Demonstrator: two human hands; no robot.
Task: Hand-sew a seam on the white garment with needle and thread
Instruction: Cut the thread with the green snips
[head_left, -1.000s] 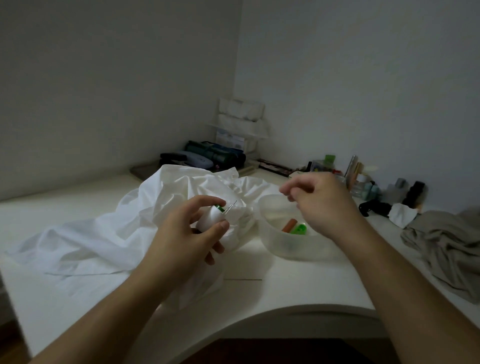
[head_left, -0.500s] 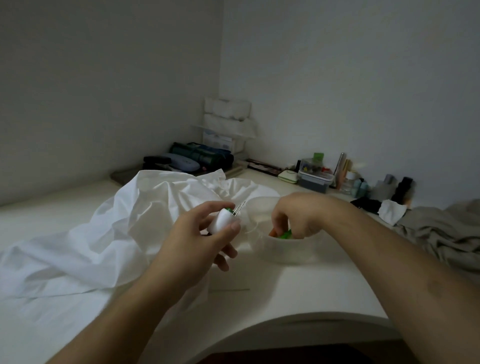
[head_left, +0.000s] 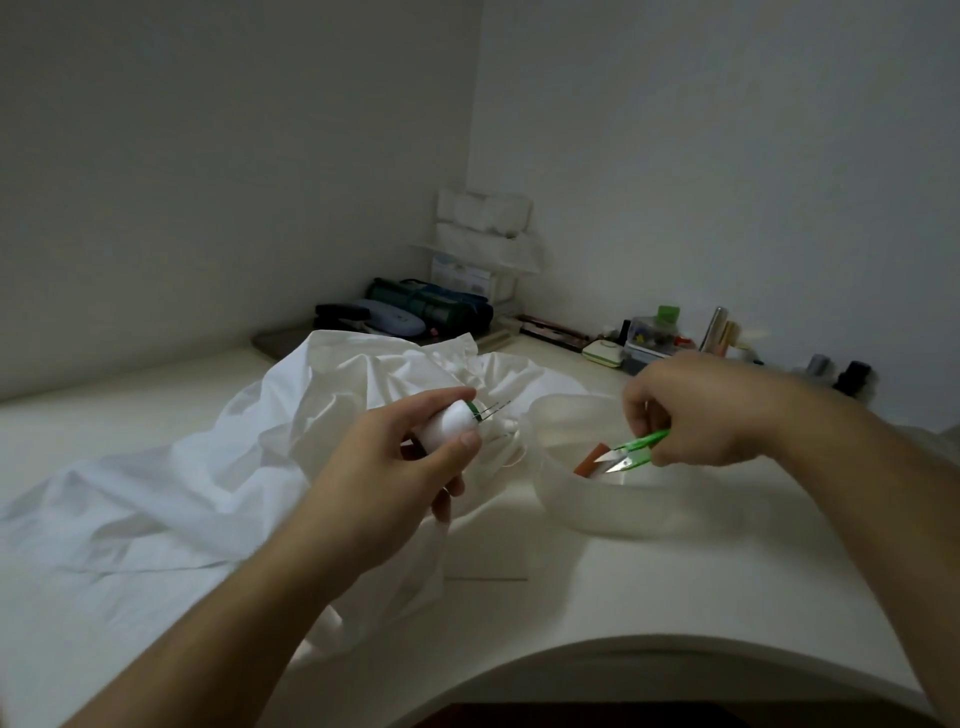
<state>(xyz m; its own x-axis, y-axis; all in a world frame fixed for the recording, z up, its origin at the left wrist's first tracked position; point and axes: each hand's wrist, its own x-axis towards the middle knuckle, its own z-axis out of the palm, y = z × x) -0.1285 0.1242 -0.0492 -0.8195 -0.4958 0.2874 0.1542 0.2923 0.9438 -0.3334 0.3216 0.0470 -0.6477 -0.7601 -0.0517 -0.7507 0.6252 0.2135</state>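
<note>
White garment (head_left: 156, 499) lies behind left hand (head_left: 384, 467) gripping thread spool (head_left: 449, 423); right hand (head_left: 701, 410) pinches green snips (head_left: 631, 451).

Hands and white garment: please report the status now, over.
Left hand grips white thread spool, needles poking out. Right hand pinches green snips over translucent bowl. White garment crumpled on desk, unsewn. Nothing in the way.

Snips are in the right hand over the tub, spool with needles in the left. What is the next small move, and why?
Probably lift the green snips clear of the translucent tub and bring them toward the white thread spool. The right hand already pinches their handle with the blades still above the tub, while the left hand holds the spool up over the white garment. I cannot see a loose thread end.
</note>
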